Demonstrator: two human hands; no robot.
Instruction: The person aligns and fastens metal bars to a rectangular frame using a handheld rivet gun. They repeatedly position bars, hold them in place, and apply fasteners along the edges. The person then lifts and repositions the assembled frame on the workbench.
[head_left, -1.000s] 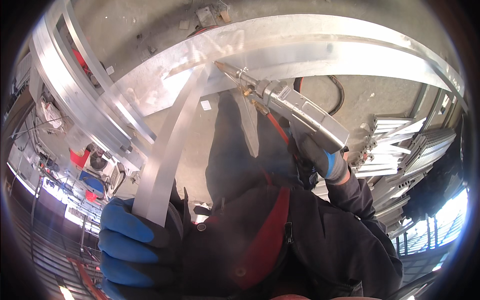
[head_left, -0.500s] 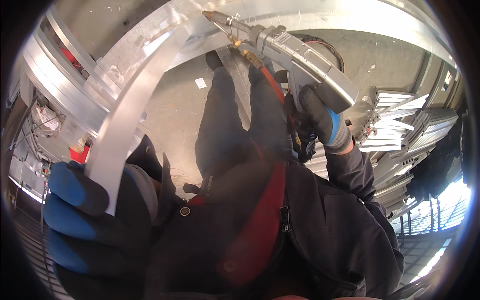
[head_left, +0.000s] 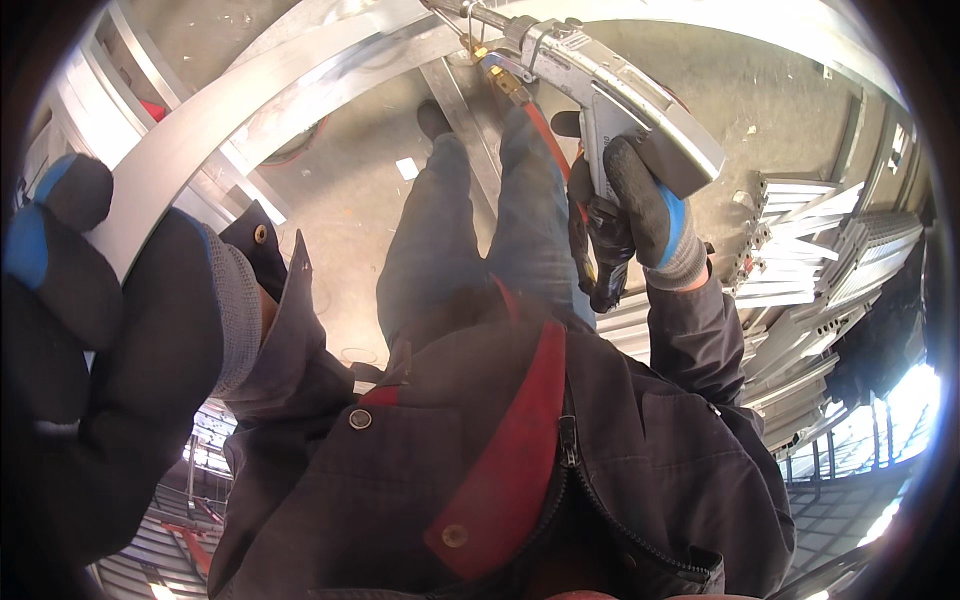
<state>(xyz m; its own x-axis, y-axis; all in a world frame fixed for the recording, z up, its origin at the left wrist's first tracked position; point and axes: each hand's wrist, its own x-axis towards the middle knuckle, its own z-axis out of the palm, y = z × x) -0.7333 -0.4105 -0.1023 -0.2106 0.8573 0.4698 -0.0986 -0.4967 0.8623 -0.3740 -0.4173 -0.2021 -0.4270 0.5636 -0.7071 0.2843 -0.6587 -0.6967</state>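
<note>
At the left edge my gloved left hand point(head_left: 80, 280) has its fingers wrapped round a long flat silver metal strip point(head_left: 185, 150). The strip runs up and to the right, toward the metalwork, and looks bent in this view. My gloved right hand point(head_left: 640, 210) grips the handle of a grey welding gun point(head_left: 610, 90), which looks like a handheld laser type. Its nozzle points up and left, and the tip lies close to the top edge. Brass fittings point(head_left: 505, 85) and a red hose point(head_left: 550, 145) hang beneath the gun's body.
A pale metal beam point(head_left: 310, 95) curves across the top, beyond my feet. On the floor to the right lie stacks of metal profiles point(head_left: 800, 240). More bars point(head_left: 75, 110) stand at the upper left. A narrow bar point(head_left: 465, 130) lies between my legs.
My left hand has swung left and upward, and the strip has shifted with it to a flatter slant. The welding gun has moved slightly up and right in my right hand.
</note>
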